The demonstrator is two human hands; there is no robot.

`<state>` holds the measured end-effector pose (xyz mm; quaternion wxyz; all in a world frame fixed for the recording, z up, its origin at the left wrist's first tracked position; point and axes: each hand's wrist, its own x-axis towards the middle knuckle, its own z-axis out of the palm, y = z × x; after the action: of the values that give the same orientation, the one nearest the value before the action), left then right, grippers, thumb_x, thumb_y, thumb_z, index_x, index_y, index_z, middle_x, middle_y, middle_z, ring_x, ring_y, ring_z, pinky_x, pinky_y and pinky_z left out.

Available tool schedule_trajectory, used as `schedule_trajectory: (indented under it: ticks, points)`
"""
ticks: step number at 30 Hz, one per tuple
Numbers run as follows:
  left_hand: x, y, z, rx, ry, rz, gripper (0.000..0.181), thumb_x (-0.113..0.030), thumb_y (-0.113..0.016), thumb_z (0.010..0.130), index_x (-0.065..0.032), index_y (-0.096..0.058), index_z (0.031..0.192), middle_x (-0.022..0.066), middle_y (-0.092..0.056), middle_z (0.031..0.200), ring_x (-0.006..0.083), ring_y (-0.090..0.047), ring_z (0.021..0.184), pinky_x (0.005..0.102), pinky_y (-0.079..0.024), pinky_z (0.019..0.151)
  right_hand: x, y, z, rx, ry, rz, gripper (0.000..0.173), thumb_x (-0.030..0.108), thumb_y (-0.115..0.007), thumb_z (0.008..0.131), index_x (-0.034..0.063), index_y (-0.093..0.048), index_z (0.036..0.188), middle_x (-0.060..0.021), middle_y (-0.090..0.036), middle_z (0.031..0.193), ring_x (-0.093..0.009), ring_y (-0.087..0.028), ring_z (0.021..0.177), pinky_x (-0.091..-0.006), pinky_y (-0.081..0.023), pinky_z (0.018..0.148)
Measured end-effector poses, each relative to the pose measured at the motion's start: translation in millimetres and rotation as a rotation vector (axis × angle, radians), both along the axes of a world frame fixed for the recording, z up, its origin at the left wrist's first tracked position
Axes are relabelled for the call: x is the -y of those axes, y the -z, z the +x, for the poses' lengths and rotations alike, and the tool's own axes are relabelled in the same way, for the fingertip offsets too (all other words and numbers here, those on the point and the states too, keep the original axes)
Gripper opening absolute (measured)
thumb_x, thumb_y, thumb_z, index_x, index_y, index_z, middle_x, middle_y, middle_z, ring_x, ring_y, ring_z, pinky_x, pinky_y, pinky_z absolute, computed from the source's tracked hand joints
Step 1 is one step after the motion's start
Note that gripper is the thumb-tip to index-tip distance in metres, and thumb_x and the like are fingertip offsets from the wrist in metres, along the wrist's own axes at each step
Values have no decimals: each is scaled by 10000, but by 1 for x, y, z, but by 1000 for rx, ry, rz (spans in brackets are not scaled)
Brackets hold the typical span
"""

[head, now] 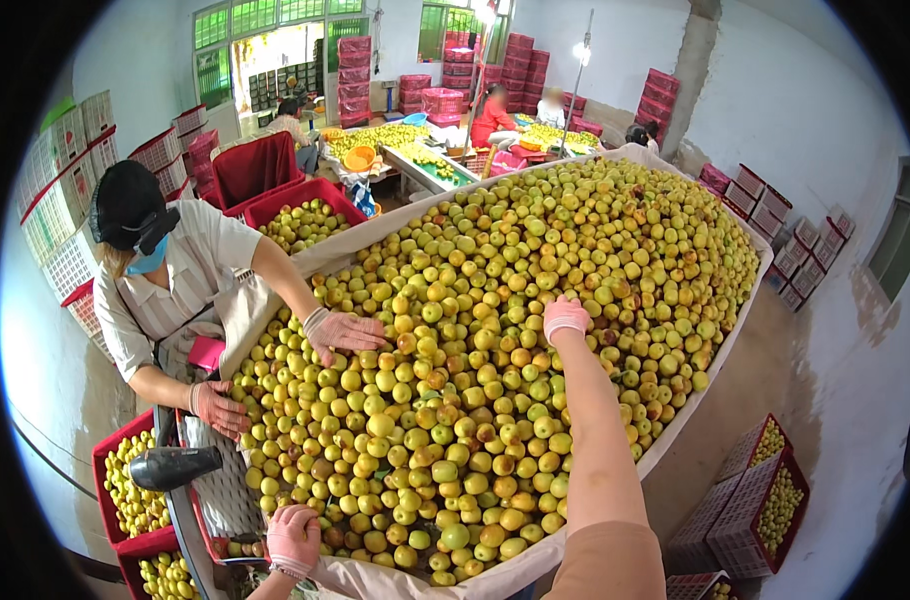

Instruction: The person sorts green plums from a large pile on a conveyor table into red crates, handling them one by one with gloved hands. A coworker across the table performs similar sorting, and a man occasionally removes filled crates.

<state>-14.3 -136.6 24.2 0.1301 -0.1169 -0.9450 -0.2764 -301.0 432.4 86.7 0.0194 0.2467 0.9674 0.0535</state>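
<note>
A wide cloth-lined bin is heaped with yellow-green jujube-like fruits [440, 360], some with brown patches. My right hand [566, 316], in a pink-and-white glove, reaches far over the heap; its fingers touch the fruits, and whether they grip one is hidden. My left hand [293, 540], in a like glove, rests with curled fingers at the near left corner of the bin, beside a grey perforated chute [226, 480]; nothing shows in it. The bin's pale cloth edge [676, 439] runs along the right side.
A masked co-worker [177, 285] stands at the left, both gloved hands on the fruits. A black hair dryer [175, 466] lies by the chute. Red-lined crates of fruit [133, 480] stand left, more crates [755, 510] at lower right. Other people sit at sorting tables behind.
</note>
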Motion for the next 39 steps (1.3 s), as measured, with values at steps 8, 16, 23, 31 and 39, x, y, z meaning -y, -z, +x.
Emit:
schedule_trajectory:
  ticks: [8,16,23,31,39]
  points:
    - [-3,1,0,-90,26,59,107,-88,-654,808,-50,-678,906,128,-680,994,349,-614,1004,448,-496,891,74,-34,101,-272,-184,-401,463,292,-643,898,138,-580,1331,-156,-545,1380,-370,-591,1159,-429,-472,1024]
    - [-48,-2,61,305,46,1173,321,-231,-647,946,-100,-604,1235,91,-582,1316,300,-551,1214,438,-456,1039,293,-7,324,-390,-531,-1597,314,201,-669,946,85,-624,1234,-111,-630,1168,-243,-665,948,-347,-601,696]
    - [-64,-33,112,1434,86,2097,563,-544,-649,908,-145,-556,1294,74,-567,1332,306,-540,1233,560,-491,998,338,-4,393,-459,-991,-1018,387,325,-604,969,48,-618,1238,-154,-629,1212,-358,-582,1114,-464,-463,980]
    - [-58,-14,130,1354,56,2305,437,-563,-619,922,-223,-579,1193,102,-629,998,289,-635,849,486,-587,664,271,30,351,82,-762,-23,372,293,-687,850,241,-628,1213,-54,-593,1154,-269,-622,1035,-423,-518,887]
    - [-49,-12,136,1336,158,2441,474,-587,-580,934,-209,-595,1221,161,-660,1153,377,-648,1007,526,-585,740,319,34,367,-169,-800,-938,366,160,-724,824,128,-634,1177,-159,-589,1208,-358,-606,1078,-422,-514,946]
